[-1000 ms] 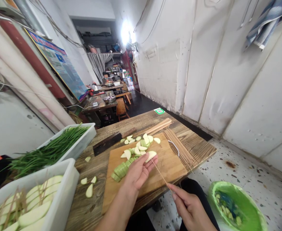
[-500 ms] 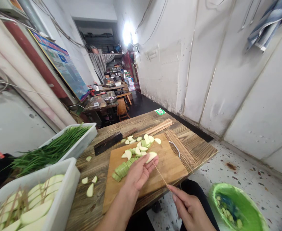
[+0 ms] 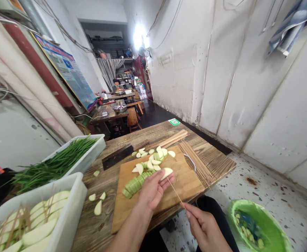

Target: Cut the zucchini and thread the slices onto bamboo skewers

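My left hand is closed around a pale green-skinned vegetable slice, held over the wooden cutting board. Pinched in my right hand is the lower end of a thin wooden skewer; its upper end meets the slice, but how deep it goes is hidden. Beneath and beyond my left hand, a row of cut slices and a loose pile of pieces lie on the board. Bundles of bare skewers rest at the board's right.
A cleaver lies behind the board. To the left stand a white bin of skewered slices and a tray of green chives. Offcuts sit on the table. A green lined basin with scraps is on the floor at right.
Both hands have shifted only slightly. The slice in my left hand has moved a little down and to the right, with the skewer still against it.
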`<state>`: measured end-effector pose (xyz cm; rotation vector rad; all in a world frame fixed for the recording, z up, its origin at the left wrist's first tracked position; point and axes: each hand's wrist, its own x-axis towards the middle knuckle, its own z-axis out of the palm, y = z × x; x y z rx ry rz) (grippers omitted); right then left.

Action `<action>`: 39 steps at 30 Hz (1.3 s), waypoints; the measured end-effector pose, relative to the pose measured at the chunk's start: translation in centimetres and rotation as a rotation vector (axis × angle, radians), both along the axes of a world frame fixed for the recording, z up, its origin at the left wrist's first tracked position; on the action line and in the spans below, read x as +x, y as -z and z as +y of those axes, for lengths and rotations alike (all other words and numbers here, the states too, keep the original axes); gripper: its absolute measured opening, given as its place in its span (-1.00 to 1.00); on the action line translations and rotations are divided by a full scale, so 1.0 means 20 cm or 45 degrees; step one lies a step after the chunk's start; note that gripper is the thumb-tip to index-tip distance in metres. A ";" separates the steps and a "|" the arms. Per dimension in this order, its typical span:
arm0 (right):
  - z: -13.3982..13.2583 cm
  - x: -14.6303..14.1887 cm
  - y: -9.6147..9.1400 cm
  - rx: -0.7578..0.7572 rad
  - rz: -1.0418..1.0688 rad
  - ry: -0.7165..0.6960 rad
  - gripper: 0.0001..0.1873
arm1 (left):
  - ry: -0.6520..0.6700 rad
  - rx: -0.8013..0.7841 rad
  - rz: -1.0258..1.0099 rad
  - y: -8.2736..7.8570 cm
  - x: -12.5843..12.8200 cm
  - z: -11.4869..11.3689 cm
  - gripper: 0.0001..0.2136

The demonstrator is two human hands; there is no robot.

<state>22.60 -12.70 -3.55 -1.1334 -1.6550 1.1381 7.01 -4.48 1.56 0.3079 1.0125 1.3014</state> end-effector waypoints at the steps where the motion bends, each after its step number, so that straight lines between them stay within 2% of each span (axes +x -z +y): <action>1: 0.00 -0.01 0.01 -0.008 0.011 0.006 -0.52 | 0.009 0.006 0.000 0.00 0.01 -0.01 -0.94; 9: 0.03 -0.06 0.01 -0.045 0.042 0.035 -0.60 | 0.014 0.029 -0.018 0.03 0.04 -0.01 -0.96; 16: 0.05 -0.11 0.00 0.084 -0.060 0.098 -0.63 | -0.148 0.080 0.051 0.04 0.10 0.00 -0.93; 26: 0.06 -0.14 0.04 0.162 -0.051 0.182 -0.61 | -0.156 0.080 0.017 0.07 0.11 -0.01 -0.95; 29: 0.10 -0.14 0.03 0.148 -0.032 0.217 -0.61 | -0.099 0.041 0.029 0.10 0.16 -0.05 -0.94; 33: 0.19 -0.14 0.02 0.137 -0.014 0.281 -0.59 | 0.039 0.040 -0.006 0.15 0.24 -0.11 -0.79; 36: 0.21 -0.11 0.02 0.116 -0.033 0.238 -0.59 | 0.059 0.097 -0.022 0.17 0.24 -0.14 -0.75; 39: 0.16 -0.08 0.04 0.086 -0.072 0.101 -0.62 | -0.022 0.149 0.012 0.17 0.21 -0.13 -0.76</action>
